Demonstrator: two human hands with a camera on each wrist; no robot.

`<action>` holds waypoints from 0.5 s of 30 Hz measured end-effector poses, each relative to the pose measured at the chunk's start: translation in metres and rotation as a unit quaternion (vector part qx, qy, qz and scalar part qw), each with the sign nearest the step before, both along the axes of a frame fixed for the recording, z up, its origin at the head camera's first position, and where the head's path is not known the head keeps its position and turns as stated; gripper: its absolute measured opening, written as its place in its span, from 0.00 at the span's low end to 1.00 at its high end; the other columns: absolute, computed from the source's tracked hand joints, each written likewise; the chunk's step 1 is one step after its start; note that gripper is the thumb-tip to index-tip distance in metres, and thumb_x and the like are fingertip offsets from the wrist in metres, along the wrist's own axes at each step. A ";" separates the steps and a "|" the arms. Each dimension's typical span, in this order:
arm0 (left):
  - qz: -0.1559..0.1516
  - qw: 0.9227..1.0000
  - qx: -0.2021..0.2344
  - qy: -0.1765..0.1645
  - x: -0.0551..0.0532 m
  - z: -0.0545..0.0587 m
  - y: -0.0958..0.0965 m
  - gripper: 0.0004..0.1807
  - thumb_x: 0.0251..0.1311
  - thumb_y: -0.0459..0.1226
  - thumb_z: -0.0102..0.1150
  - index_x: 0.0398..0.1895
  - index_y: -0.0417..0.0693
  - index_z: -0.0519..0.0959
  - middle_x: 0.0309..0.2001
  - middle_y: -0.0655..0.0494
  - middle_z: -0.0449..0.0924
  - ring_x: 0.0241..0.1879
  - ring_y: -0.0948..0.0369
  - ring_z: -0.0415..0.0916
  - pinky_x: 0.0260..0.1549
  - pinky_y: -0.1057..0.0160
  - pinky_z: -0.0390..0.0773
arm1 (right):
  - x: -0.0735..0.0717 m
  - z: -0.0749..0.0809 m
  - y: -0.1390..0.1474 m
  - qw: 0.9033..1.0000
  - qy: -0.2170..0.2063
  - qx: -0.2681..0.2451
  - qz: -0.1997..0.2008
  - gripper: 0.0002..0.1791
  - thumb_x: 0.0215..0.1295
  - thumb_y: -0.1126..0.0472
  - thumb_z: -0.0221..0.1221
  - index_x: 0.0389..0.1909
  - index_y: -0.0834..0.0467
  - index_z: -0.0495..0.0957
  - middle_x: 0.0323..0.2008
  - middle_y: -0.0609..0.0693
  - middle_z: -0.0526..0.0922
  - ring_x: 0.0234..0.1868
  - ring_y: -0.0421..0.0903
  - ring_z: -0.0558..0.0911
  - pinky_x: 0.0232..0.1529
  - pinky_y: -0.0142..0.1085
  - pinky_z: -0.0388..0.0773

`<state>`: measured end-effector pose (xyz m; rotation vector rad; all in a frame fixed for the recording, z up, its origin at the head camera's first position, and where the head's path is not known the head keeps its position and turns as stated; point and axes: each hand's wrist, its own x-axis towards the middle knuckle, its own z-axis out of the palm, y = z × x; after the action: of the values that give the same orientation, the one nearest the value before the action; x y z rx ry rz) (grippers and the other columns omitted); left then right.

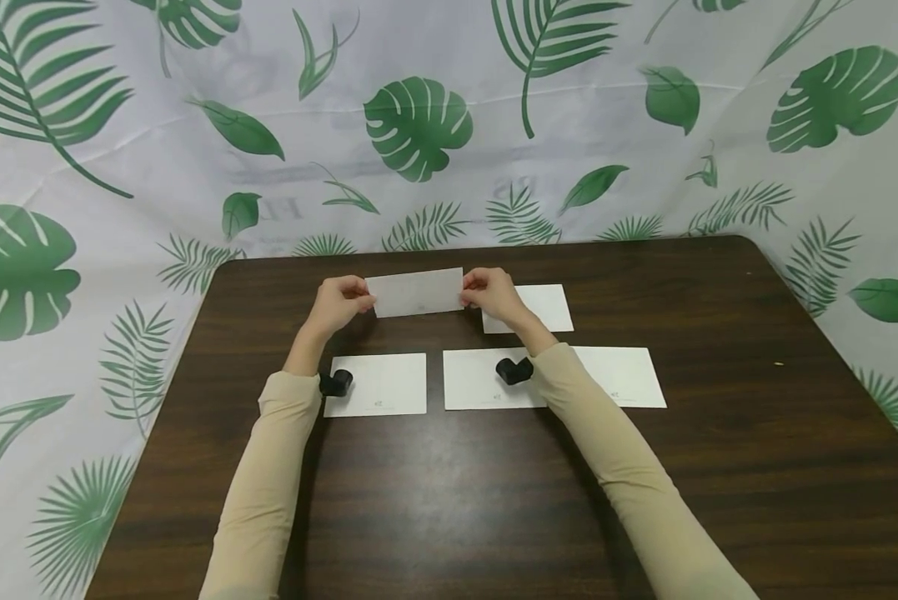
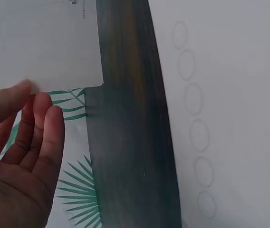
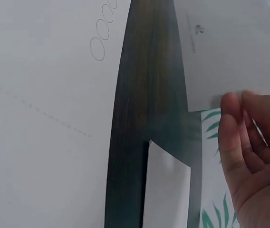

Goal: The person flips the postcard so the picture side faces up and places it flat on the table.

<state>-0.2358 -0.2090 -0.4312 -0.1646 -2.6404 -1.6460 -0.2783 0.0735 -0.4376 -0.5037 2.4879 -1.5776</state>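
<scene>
Both hands hold up a white postcard (image 1: pixel 416 293) by its two short ends, near the table's far side. My left hand (image 1: pixel 338 306) pinches its left end between thumb and fingertips. At the other end, the thumb and fingers of my right hand (image 1: pixel 491 293) pinch it. A small printed mark and tiny lettering show on this postcard (image 2: pixel 54 47) in the left wrist view. Another blank-looking white card (image 1: pixel 548 308) lies just right of the right hand, partly behind it. Nearer me lies a left postcard (image 1: pixel 388 379), beneath the left wrist.
Right of that one, two white postcards (image 1: pixel 471 385) lie side by side, partly covered by the right forearm. Printed ovals run along a card (image 2: pixel 235 114) in the left wrist view. The dark wooden table (image 1: pixel 433 500) ends at a leaf-patterned cloth (image 1: pixel 433 200). Each wrist wears a black camera (image 1: pixel 514 371).
</scene>
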 end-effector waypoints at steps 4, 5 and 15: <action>-0.011 0.999 0.033 0.006 0.001 0.001 -0.003 0.05 0.56 0.25 0.60 0.34 0.28 0.79 0.27 0.49 0.80 0.24 0.65 0.72 0.26 0.71 0.73 | -0.001 0.000 0.005 1.000 0.005 -0.011 -0.020 0.05 0.57 0.69 0.63 0.33 0.67 0.80 0.30 0.56 0.82 0.28 0.43 0.78 0.31 0.32 0.77; -0.013 0.999 0.044 0.004 0.001 0.001 -0.003 0.06 0.56 0.25 0.60 0.35 0.28 0.79 0.27 0.50 0.80 0.24 0.65 0.73 0.27 0.70 0.74 | -0.001 0.000 0.006 1.000 0.004 -0.016 -0.025 0.05 0.57 0.68 0.63 0.33 0.67 0.81 0.29 0.55 0.82 0.27 0.43 0.78 0.30 0.31 0.76; -0.030 0.997 0.067 -0.040 0.004 0.001 -0.007 0.10 0.60 0.27 0.57 0.42 0.27 0.80 0.36 0.41 0.83 0.31 0.68 0.81 0.37 0.63 0.79 | 0.000 0.000 0.010 0.995 -0.045 -0.085 -0.004 0.08 0.59 0.69 0.62 0.38 0.69 0.81 0.28 0.54 0.84 0.27 0.42 0.83 0.31 0.33 0.80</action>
<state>-0.2320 -0.2158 -0.4300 -0.1805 -2.5933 -1.8791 -0.2783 0.0838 -0.4376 -0.4346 2.3073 -1.7827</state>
